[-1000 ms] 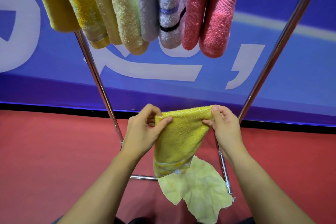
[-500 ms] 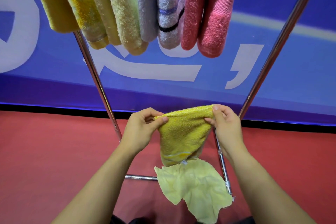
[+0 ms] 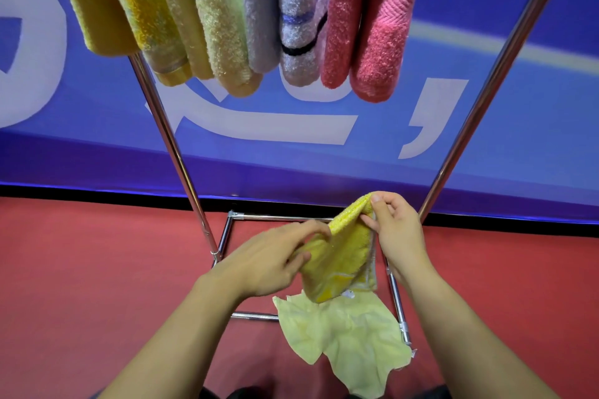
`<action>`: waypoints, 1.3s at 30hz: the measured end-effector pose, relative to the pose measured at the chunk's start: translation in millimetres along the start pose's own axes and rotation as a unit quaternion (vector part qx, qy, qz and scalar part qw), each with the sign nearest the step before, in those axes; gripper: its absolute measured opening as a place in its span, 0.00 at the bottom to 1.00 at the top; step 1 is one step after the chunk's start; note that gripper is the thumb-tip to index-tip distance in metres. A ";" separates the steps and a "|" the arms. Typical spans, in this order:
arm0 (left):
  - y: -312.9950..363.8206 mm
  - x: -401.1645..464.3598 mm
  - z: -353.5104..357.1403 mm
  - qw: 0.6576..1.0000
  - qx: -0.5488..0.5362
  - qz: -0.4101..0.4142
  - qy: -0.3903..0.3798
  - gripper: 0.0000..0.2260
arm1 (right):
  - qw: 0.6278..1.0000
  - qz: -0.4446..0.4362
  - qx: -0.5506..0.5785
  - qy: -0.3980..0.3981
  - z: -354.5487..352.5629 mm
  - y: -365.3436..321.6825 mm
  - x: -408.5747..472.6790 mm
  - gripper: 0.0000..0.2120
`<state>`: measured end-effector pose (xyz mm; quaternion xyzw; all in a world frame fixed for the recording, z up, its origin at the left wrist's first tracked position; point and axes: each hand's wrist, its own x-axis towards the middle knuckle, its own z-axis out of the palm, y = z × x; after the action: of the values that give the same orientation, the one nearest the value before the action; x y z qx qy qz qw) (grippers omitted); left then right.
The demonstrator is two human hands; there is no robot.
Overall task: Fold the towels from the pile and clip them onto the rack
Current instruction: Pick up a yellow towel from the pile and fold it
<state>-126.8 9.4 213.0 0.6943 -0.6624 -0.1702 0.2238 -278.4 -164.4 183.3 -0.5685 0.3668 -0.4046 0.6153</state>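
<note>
The person holds a yellow towel (image 3: 343,256) in mid-air, low in front of the rack (image 3: 171,139), between both hands. The right hand (image 3: 397,230) pinches the towel's upper corner between thumb and forefinger, lifted higher than the other side, which likely keeps the cloth hanging taut so the layers can be lined up. The left hand (image 3: 269,262) has its fingers (image 3: 304,232) curled over the lower edge and partly inside the fold, apparently gathering or doubling the fabric; how firm that hold is cannot be told. The folding looks unfinished, and no clip is visible.

Below the towel, a pale yellow cloth (image 3: 343,334) lies crumpled on the floor, across the rack's chrome base bars, probably what remains of the pile. Overhead, folded towels (image 3: 227,19) in yellow, cream, lilac and pink hang side by side, close together, from the rack's top, which is out of view.

The floor (image 3: 81,269) is red, and behind the rack stands a blue banner (image 3: 518,126) with large white characters.
</note>
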 end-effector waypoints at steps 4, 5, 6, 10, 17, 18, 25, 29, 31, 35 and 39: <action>10.3 2.2 7.7 0.994 0.062 -0.014 -0.091 0.22 | 0.999 -0.001 -0.037 -0.015 0.9 1.9 -2.1 0.06; 11.7 2.7 8.6 0.993 0.066 -0.021 -0.099 0.23 | 0.999 -0.002 -0.043 -0.020 1.0 2.1 -2.7 0.06; 12.5 3.1 9.3 0.992 0.066 -0.026 -0.102 0.23 | 0.999 -0.003 -0.046 -0.023 1.1 2.3 -3.0 0.07; 7.3 4.1 12.3 0.990 0.070 -0.057 -0.107 0.24 | 0.998 -0.003 -0.058 -0.025 1.0 3.0 -4.2 0.07; -12.9 9.4 19.7 0.981 -0.116 -0.146 -0.058 0.27 | 0.995 0.002 -0.090 -0.047 2.8 4.9 -4.1 0.06; -16.1 10.8 20.5 0.974 -0.155 -0.159 -0.040 0.28 | 0.994 0.005 -0.097 -0.058 4.0 5.8 -4.8 0.06; -21.2 16.6 21.1 0.928 -0.296 -0.215 0.065 0.28 | 0.972 0.042 -0.096 -0.210 19.6 8.3 -17.6 0.04; -22.1 17.0 18.7 0.913 -0.338 -0.220 0.065 0.29 | 0.967 0.057 -0.080 -0.236 24.3 9.8 -21.8 0.05; -21.8 15.8 17.1 0.909 -0.344 -0.226 0.065 0.29 | 0.964 0.061 -0.070 -0.249 26.0 10.4 -24.3 0.06; -22.2 13.6 17.7 0.911 -0.336 -0.230 0.064 0.29 | 0.960 0.063 -0.064 -0.264 26.6 10.6 -27.0 0.06; -20.4 13.6 16.1 0.906 -0.353 -0.225 0.062 0.32 | 0.958 0.055 -0.072 -0.272 26.1 9.8 -28.4 0.05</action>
<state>-117.3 -5.0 189.3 0.7100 -0.3697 -0.3955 0.4503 -265.3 -127.7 175.5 -0.6785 0.2449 -0.1726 0.6707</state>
